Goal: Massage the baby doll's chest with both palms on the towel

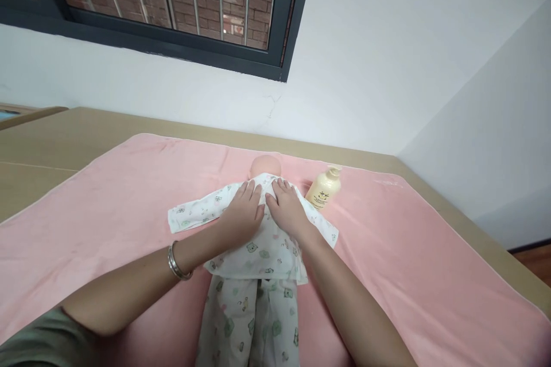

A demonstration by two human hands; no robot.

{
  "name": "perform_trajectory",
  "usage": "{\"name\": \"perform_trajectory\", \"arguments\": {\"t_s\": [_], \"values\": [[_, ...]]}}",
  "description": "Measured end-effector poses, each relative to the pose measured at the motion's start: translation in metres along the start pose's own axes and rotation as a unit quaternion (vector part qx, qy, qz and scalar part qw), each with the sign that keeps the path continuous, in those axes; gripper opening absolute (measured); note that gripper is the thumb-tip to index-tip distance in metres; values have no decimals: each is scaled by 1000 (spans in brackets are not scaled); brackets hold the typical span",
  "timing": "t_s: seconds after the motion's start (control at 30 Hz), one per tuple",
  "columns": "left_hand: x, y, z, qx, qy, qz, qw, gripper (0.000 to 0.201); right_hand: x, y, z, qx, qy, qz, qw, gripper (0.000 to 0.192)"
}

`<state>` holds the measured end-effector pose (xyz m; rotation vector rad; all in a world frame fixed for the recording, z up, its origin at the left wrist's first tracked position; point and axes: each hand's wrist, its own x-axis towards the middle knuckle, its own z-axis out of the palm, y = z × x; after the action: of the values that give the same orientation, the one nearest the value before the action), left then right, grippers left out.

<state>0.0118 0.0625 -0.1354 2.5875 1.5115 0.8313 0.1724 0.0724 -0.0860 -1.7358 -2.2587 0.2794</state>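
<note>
A baby doll (266, 165) lies on the pink blanket, its bald head toward the wall. It wears a white patterned long-sleeved top (262, 258) with sleeves spread to both sides, and matching trousers (232, 318) below. My left hand (243, 212) rests flat on the left upper part of the top, fingers stretched toward the head. On the other side, my right hand (287, 206) lies flat with its fingers near the collar. The doll's arms are hidden by the sleeves, and neither hand grips anything.
A cream pump bottle (325, 188) leans on the blanket, right of the doll's shoulder. The pink blanket (387, 241) covers much of the tan surface (103, 123). Behind rises a white wall (344, 69) with a dark-framed, barred window (172, 40).
</note>
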Motion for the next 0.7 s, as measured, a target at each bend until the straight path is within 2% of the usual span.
{"name": "perform_trajectory", "arguments": {"t_s": [0.17,0.27,0.33,0.4,0.53,0.7], "values": [[6,-6,-4,-37,-26,11,999,56,-5,-9,-1,-34,14,12,999,55],[13,-14,-2,-58,-44,-44,996,59,-16,-23,-1,-61,12,25,998,56],[15,-15,2,-63,-33,-77,994,61,-22,-30,0,-71,10,27,997,56],[15,-14,6,-62,-13,-84,994,61,-26,-33,1,-79,15,15,997,55],[12,-12,10,-54,16,-71,996,60,-25,-31,1,-83,12,2,996,56],[13,-10,8,-44,6,-84,995,59,-12,-18,1,-43,13,2,999,56]]}}
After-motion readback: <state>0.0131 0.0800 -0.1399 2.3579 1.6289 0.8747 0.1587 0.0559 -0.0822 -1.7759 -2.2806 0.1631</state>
